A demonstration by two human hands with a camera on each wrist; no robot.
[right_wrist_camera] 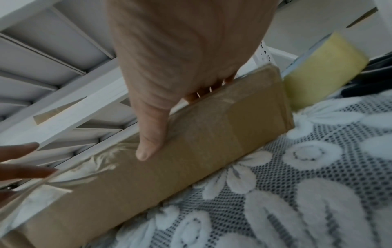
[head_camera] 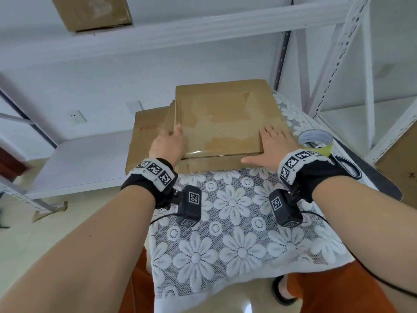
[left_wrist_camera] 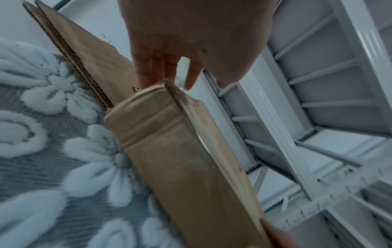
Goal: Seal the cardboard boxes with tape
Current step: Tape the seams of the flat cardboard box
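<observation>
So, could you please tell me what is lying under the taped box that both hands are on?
A flattened cardboard sheet sticks out from under the taped box on its left side, above the lace tablecloth. Anything else beneath the box is covered.

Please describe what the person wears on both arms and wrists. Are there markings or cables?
Both forearms are bare, without sleeves. Each wrist carries a black fabric wrap with a white band of square black-and-white markers. Under each wrist hangs a small black camera block with similar markers, and a thin black cable leaves it.
</observation>
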